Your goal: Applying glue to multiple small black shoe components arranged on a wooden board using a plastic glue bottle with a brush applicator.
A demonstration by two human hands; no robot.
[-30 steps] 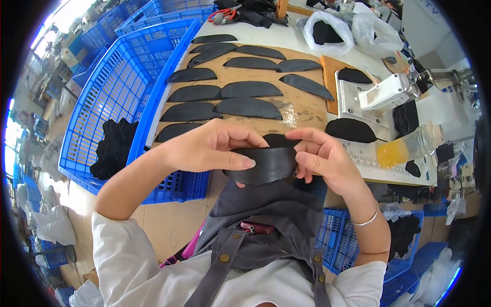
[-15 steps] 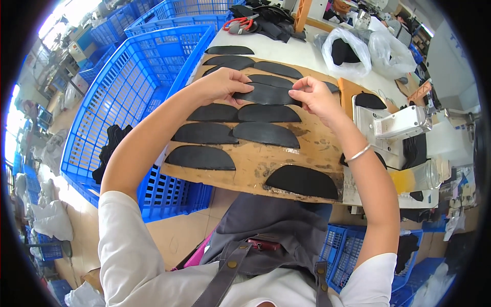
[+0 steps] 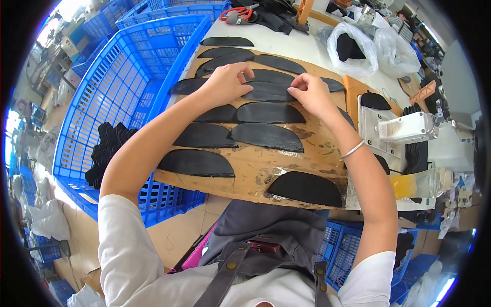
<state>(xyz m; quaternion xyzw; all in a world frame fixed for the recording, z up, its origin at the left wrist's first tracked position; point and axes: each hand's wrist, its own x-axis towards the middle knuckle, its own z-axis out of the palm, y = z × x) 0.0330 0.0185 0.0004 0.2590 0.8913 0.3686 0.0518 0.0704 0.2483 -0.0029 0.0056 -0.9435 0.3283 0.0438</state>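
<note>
A black half-moon-shaped piece (image 3: 268, 92) lies on a brown board (image 3: 250, 166) between my two hands, its upper edge overlapping another black piece (image 3: 269, 76). My left hand (image 3: 227, 83) is at its left end, thumb and forefinger apart, the thumb by the tip. At the right end, the thumb and curled forefinger of my right hand (image 3: 311, 94) are close together on the piece's edge. More such pieces lie in rows across the board, and one matte black piece (image 3: 305, 188) sits alone at the near right corner.
A large blue plastic crate (image 3: 110, 97) stands left of the board, with stacked wavy black pieces (image 3: 105, 156) in it. To the right are a white machine arm (image 3: 406, 128) and a clear container with yellow contents (image 3: 409, 186). Red-handled scissors (image 3: 238, 14) and plastic bags (image 3: 353, 50) lie behind.
The black piece held between both hands has come down flat onto the board. My left finger and thumb have parted; my right hand has hardly moved. The view has shifted slightly.
</note>
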